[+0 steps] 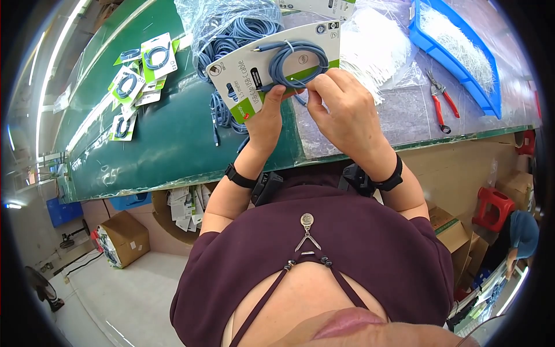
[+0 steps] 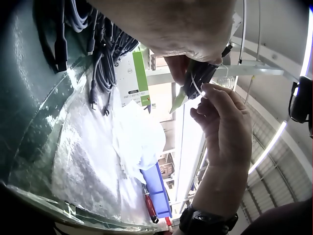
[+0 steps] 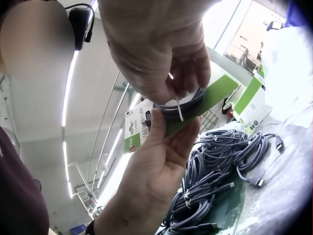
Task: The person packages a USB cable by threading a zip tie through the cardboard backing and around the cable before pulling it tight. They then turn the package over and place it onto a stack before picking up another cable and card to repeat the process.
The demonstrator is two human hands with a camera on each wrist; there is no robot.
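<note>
Blue cable (image 1: 298,61) on card (image 1: 243,72) gripped by left hand (image 1: 267,115); right hand (image 1: 341,110) pinching white tie (image 3: 179,108), clear only in wrist views.

Up close, the left hand (image 2: 181,29) grips a cable coil (image 2: 205,73) and the green edge of a card (image 2: 178,100). Facing it, the right hand (image 2: 227,132), a black strap (image 2: 208,224) on its wrist, pinches a white tie (image 2: 195,85) looped over the coil. Beyond them loose cables (image 2: 98,44) lie on the green bench (image 2: 24,112), with crinkled plastic (image 2: 83,156), a blue tray (image 2: 159,191) and red pliers (image 2: 149,205).
</note>
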